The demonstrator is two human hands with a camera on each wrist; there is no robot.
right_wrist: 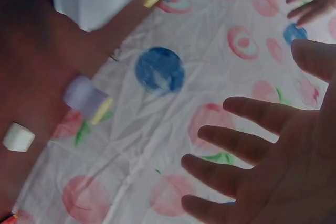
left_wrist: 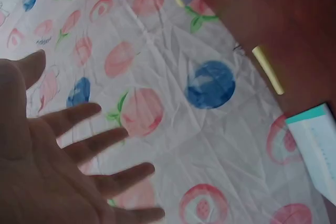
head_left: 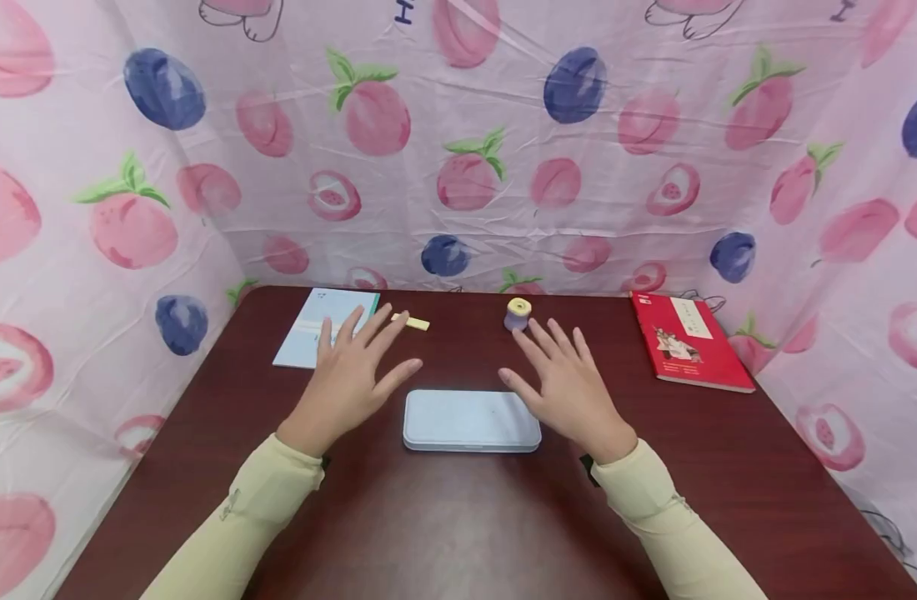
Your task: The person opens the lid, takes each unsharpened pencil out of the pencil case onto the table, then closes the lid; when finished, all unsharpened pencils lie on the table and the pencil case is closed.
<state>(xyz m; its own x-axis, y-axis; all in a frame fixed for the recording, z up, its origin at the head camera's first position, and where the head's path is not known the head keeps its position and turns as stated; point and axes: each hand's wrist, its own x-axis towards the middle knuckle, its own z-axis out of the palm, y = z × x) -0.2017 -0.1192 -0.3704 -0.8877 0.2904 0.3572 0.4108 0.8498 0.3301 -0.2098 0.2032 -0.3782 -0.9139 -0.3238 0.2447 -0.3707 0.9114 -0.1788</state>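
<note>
Both hands are held up above the table with fingers spread and nothing in them. My left hand [head_left: 346, 379] overlaps the light blue booklet [head_left: 308, 321] in the head view, its fingertips near a short yellow strip [head_left: 411, 322]. My right hand [head_left: 567, 387] appears just right of a pale blue pencil case [head_left: 471, 419], which lies closed on the table. Beyond its index fingertip stands a small purple spool-shaped item [head_left: 517, 315] with a yellow top. A small white block [right_wrist: 19, 137] shows in the right wrist view; in the head view it is hidden.
A red book [head_left: 687, 342] lies at the back right of the dark brown table [head_left: 473, 525]. Behind and along both sides hangs a pink fruit-print cloth [head_left: 428, 125]. Thin cables [head_left: 889, 533] show past the right table edge.
</note>
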